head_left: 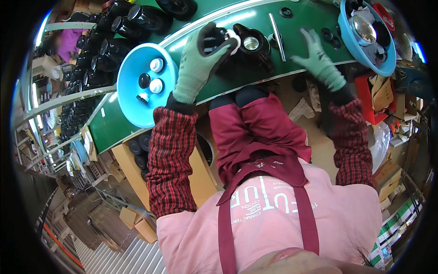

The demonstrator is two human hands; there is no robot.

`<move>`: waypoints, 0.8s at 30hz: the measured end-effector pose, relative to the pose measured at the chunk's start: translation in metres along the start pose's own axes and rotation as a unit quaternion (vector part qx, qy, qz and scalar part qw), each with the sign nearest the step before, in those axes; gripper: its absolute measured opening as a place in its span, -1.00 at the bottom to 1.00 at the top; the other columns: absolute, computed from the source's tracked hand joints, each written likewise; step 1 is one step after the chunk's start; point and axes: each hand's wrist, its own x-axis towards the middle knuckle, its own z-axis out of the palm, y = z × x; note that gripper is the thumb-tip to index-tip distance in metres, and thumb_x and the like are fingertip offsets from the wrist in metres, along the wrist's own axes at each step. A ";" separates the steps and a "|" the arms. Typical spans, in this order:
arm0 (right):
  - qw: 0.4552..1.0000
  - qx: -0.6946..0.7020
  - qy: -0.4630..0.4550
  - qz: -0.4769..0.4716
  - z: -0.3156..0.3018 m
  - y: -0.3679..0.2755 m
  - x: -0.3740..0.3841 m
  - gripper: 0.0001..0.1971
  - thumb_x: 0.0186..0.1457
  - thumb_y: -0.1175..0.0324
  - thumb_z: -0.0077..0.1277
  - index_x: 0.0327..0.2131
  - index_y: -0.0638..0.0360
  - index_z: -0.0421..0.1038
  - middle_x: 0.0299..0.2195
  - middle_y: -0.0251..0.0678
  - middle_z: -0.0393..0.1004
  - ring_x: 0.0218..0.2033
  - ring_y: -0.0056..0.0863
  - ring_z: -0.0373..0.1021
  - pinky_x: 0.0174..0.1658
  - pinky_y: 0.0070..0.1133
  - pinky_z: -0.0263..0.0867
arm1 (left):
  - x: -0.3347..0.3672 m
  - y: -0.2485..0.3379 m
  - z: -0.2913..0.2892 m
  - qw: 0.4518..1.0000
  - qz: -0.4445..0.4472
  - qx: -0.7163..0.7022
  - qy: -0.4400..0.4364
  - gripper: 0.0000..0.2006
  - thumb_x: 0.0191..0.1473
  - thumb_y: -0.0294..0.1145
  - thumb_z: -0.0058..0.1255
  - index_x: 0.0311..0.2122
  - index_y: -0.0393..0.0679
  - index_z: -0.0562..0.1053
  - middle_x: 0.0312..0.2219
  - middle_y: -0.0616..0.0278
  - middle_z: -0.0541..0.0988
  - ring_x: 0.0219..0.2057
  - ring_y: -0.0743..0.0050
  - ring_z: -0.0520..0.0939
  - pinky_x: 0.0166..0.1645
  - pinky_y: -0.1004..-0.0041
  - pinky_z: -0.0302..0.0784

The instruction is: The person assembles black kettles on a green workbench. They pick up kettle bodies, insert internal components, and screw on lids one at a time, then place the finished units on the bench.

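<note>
My left hand (195,64), in a pale green glove with dark fingertips, grips a black and white stopper (235,42) beside a glossy black jug (253,49). The jug's round mouth shows a silvery inside, and part of its body is hidden by the stopper. My right hand (320,60), gloved alike, is raised over the bench edge with fingers spread and nothing in them. Between that hand and the jug rises a shiny metal rod (277,39). Nearest to my left wrist, a light blue basin (125,93) holds several white and black stoppers (156,85).
Dark round parts (329,36) lie on the green bench (301,22). At the far right, a second blue basin (388,68) holds mixed parts above a red crate (370,107). Many black jugs (143,17) crowd the left. Below the bench stands an open cardboard box (130,166).
</note>
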 end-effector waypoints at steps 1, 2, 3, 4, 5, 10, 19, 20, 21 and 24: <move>0.992 0.124 -0.009 -0.016 0.014 -0.022 -0.009 0.08 0.04 -0.03 0.39 0.46 0.24 -0.01 0.38 0.29 0.06 0.41 0.20 0.12 0.46 -0.23 0.13 | 0.008 0.007 0.008 1.000 0.014 0.012 -0.008 -0.23 0.02 0.02 0.47 0.24 -0.21 0.45 0.04 0.02 0.56 0.03 0.15 0.67 0.10 0.24 0.62; 0.986 0.166 -0.007 -0.013 0.032 -0.040 -0.015 0.06 0.04 -0.02 0.39 0.43 0.29 0.00 0.36 0.27 0.10 0.40 0.19 0.12 0.43 -0.23 0.16 | 0.021 0.005 0.017 0.996 0.070 0.055 -0.025 -0.20 -0.03 0.03 0.49 0.24 -0.19 0.45 0.06 0.00 0.55 0.06 0.08 0.64 0.15 0.20 0.60; 0.979 0.206 -0.002 -0.006 0.049 -0.053 -0.018 0.04 0.05 -0.01 0.38 0.41 0.34 0.02 0.34 0.26 0.14 0.39 0.17 0.13 0.41 -0.23 0.19 | 0.031 0.012 0.032 0.987 0.104 0.119 -0.035 -0.17 -0.08 0.06 0.50 0.24 -0.15 0.46 0.07 -0.03 0.55 0.10 -0.01 0.61 0.19 0.15 0.57; 0.972 0.233 -0.006 0.037 0.066 -0.062 -0.018 -0.03 0.05 -0.01 0.38 0.36 0.30 0.08 0.29 0.22 0.20 0.35 0.14 0.19 0.36 -0.23 0.24 | 0.038 0.022 0.041 0.976 0.103 0.176 -0.075 -0.19 -0.08 0.00 0.52 0.25 -0.10 0.46 0.05 0.00 0.57 0.09 0.00 0.63 0.19 0.16 0.58; 0.962 0.260 -0.012 0.079 0.076 -0.070 -0.014 -0.09 0.06 -0.01 0.37 0.31 0.27 0.14 0.24 0.18 0.27 0.31 0.10 0.25 0.31 -0.23 0.29 | 0.045 0.029 0.048 0.960 0.101 0.233 -0.113 -0.20 -0.08 -0.05 0.54 0.26 -0.06 0.46 0.04 0.03 0.58 0.08 0.02 0.64 0.19 0.18 0.59; 0.988 0.115 -0.058 0.087 0.060 -0.085 -0.009 -0.35 0.17 -0.03 0.23 0.12 0.18 0.23 0.00 -0.03 0.48 -0.05 -0.01 0.57 -0.04 -0.20 0.53 | 0.063 0.046 0.072 0.899 0.084 0.389 -0.180 -0.16 -0.16 0.12 0.52 0.20 -0.06 0.49 0.06 0.00 0.54 0.10 -0.05 0.62 0.14 0.13 0.62; 0.994 0.078 0.002 0.079 0.073 -0.090 -0.013 -0.43 0.21 -0.02 0.18 0.06 0.16 0.22 -0.08 0.01 0.48 -0.19 -0.10 0.62 -0.22 -0.24 0.57 | 0.068 0.072 0.084 0.866 0.039 0.457 -0.201 -0.16 -0.19 0.09 0.55 0.18 -0.10 0.50 0.08 -0.04 0.53 0.08 -0.07 0.64 0.12 0.08 0.63; 0.994 0.078 0.000 0.082 0.073 -0.093 -0.012 -0.43 0.21 -0.02 0.18 0.05 0.16 0.22 -0.08 0.00 0.48 -0.20 -0.10 0.62 -0.22 -0.25 0.57 | 0.069 0.079 0.089 0.856 0.010 0.475 -0.206 -0.16 -0.20 0.08 0.55 0.18 -0.10 0.50 0.08 -0.04 0.52 0.08 -0.07 0.64 0.13 0.09 0.62; 0.994 0.075 -0.002 0.084 0.070 -0.094 -0.011 -0.44 0.21 -0.02 0.18 0.04 0.16 0.22 -0.09 0.00 0.48 -0.21 -0.10 0.62 -0.23 -0.25 0.57 | 0.070 0.086 0.092 0.846 -0.019 0.490 -0.208 -0.15 -0.20 0.08 0.55 0.19 -0.11 0.49 0.09 -0.04 0.52 0.08 -0.07 0.64 0.13 0.09 0.62; 0.991 0.073 -0.027 0.109 0.070 -0.096 -0.011 -0.38 0.20 -0.01 0.20 0.11 0.17 0.20 0.00 -0.04 0.47 -0.15 -0.11 0.60 -0.16 -0.26 0.54 | 0.075 0.074 0.094 0.873 -0.043 0.440 -0.208 -0.13 -0.23 0.03 0.58 0.20 -0.09 0.48 0.11 -0.05 0.51 0.10 -0.08 0.62 0.17 0.10 0.60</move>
